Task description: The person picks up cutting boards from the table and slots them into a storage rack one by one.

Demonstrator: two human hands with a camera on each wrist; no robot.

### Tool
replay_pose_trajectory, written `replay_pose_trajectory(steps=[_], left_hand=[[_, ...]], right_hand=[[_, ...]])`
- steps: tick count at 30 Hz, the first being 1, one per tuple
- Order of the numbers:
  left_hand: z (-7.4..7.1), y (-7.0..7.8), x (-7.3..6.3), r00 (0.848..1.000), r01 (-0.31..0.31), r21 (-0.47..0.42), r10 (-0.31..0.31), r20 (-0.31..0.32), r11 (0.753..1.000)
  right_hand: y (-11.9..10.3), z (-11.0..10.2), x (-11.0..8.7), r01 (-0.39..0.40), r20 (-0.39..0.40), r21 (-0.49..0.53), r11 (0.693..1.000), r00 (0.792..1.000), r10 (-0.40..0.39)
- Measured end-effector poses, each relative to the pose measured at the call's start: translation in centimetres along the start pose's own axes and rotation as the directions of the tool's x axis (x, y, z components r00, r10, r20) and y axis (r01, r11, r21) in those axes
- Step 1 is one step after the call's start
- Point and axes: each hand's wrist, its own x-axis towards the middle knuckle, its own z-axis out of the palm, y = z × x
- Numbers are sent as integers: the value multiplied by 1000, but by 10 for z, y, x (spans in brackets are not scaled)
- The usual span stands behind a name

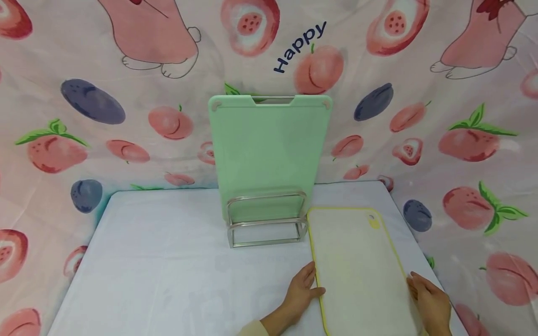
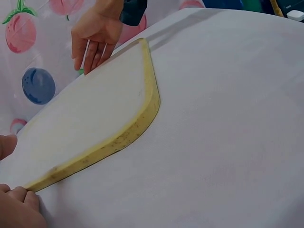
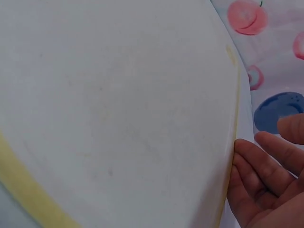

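A whitish cutting board (image 1: 357,266) with a yellow rim lies flat on the table. At its left edge is my left hand (image 1: 299,291), fingertips touching the rim; the thumb (image 2: 6,146) is spread apart from the fingers over the board. My right hand (image 1: 430,301) is at the opposite edge. Its fingers (image 3: 259,175) extend against the side of the board, while the thumb stays off it. Behind the white board's left corner, a green cutting board (image 1: 269,154) stands upright in a metal wire rack (image 1: 265,243).
White cloth covers the table (image 1: 147,261), with much of its surface showing to the left of the rack. A fruit-printed curtain (image 1: 138,93) hangs behind and along both sides. In the left wrist view, a dark sleeve (image 2: 133,12) shows above my right hand.
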Motion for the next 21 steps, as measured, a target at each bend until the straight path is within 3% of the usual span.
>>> replay_pose_trajectory(steps=[10, 17, 21], left_hand=[[-1, 3, 3, 1000, -9, 14, 9, -21, 1000], [0, 6, 10, 1000, -11, -12, 10, -30, 1000], [1, 5, 16, 1000, -7, -34, 6, -12, 999]], right_hand=[[-3, 5, 7, 46, 9, 49, 998, 999, -47], [-8, 9, 16, 98, -14, -100, 990, 995, -100], [-12, 6, 22, 94, -17, -89, 992, 995, -96]])
